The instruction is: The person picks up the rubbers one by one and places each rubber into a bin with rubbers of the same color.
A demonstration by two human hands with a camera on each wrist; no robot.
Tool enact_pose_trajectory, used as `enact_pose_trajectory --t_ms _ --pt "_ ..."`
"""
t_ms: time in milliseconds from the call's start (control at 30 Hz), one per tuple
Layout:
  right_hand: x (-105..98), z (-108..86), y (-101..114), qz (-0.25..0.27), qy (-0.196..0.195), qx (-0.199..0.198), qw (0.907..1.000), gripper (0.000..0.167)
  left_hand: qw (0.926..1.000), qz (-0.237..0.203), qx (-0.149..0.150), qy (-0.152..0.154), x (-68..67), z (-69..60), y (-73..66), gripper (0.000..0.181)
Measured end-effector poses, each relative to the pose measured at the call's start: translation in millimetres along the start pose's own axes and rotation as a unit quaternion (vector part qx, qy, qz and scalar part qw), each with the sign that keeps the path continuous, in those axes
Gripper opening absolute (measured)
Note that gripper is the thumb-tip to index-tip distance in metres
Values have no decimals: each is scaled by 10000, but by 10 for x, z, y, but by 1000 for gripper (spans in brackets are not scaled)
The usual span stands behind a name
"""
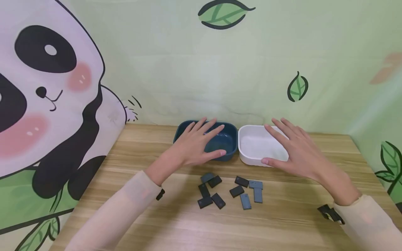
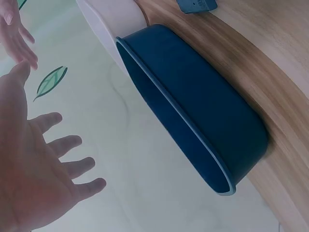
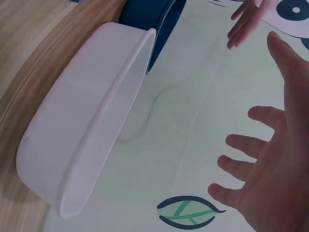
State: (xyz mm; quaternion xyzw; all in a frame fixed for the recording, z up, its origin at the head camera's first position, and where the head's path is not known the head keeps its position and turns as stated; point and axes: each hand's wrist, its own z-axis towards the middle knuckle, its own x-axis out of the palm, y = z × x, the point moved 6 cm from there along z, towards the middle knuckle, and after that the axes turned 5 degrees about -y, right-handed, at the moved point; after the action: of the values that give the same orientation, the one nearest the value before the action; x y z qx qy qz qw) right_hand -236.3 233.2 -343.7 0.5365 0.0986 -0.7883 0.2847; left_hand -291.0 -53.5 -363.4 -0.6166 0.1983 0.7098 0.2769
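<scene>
My left hand (image 1: 195,144) hovers above the dark blue basin (image 1: 230,139), fingers spread and holding nothing. Over the right part of the white basin (image 1: 251,143) my right hand (image 1: 296,150) is likewise spread, with nothing in it. Both wrist views show each hand apart from its basin: the blue basin's side (image 2: 193,82) and the white basin's side (image 3: 67,106) face the cameras. In front of the basins lie several small flat rectangular pieces, black ones (image 1: 218,200) mostly on the left and blue-grey ones (image 1: 246,201) mostly on the right. Some touch or overlap.
The two basins stand side by side at the back of the wooden table (image 1: 176,226), close to a green wall cloth (image 1: 157,69) printed with a panda and leaves. Black straps (image 1: 330,213) show at the sleeves.
</scene>
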Motion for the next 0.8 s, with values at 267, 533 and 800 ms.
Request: enact_pose_trajectory --t_ms 267,533,800 --pt "-21 37 91 406 84 26 9991 98 9997 -191 -96 -114 -55 10 96 89" --pt "173 40 531 1808 482 -84 9823 88 9735 -2089 -809 -453 27 -129 606 82" --pt "546 159 917 2191 565 -85 9740 73 9183 -3374 -1817 -989 255 -399 1130 72"
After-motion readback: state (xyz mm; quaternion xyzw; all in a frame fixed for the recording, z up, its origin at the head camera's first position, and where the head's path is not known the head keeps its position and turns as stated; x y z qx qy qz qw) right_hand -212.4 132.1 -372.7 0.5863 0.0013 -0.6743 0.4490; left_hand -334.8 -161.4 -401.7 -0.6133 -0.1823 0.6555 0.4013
